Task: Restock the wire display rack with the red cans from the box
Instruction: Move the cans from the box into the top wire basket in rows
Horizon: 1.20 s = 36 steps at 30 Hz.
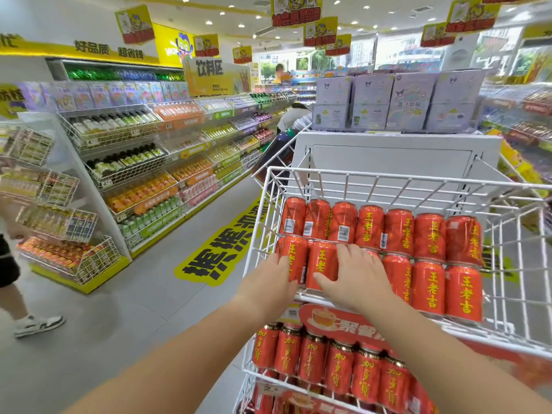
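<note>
Supermarket aisle, seen from head height, looking down at a white wire display rack (388, 180) with tilted tiers. Top tier filled with red cans (430, 282) lying on their sides in two rows, yellow characters on the labels. Lower tier (328, 363) also packed with red cans, behind a red price strip (334, 319).

Left hand (273, 279) at the front left corner of the top tier, fingers spread and lightly curled against the end can (294, 258) of the front row, touching but not clearly gripping. Right hand (355, 273) just beside it, laid flat and open over the next cans, palm down, thumb along the second can (322, 264), pressing rather than holding. Nothing lifted in either hand.

Supply box not in view.

Likely step: nudging the front-row cans snug into line. Risks: a push on the sloped tier could roll the end can against the front rim or tip it over; uneven pressure could skew the row and leave labels facing away, as on three back-row cans showing barcodes.
</note>
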{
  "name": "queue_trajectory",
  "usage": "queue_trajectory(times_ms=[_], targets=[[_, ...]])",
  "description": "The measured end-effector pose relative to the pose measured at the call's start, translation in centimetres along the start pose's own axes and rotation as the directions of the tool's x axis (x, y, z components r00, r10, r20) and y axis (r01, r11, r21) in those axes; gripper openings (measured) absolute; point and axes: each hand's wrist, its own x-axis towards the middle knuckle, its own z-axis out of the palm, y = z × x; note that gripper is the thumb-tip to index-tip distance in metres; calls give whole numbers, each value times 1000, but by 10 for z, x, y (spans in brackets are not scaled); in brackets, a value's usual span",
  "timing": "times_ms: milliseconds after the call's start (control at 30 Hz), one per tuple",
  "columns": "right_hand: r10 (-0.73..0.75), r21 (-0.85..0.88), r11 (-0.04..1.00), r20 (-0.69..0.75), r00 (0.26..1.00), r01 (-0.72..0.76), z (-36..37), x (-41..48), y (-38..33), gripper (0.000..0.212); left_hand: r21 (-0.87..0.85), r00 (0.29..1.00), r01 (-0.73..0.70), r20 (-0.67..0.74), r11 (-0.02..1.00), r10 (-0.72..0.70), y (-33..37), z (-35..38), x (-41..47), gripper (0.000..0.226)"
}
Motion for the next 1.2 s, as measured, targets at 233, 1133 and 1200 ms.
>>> queue_trajectory(times_ms=[233,1133,1200], targets=[[12,-98,995,-67,998,-18,-15,-56,-19,93,244,985,-89,-124,966,122,-27,-7,-44,79],[105,-129,989,248,963,-74,178,-321,-37,86,212,974,-194,158,958,162,-65,219,-251,105],[98,-113,991,284,954,-68,219,-333,-28,86,206,972,-163,203,965,121,-68,257,-258,105]])
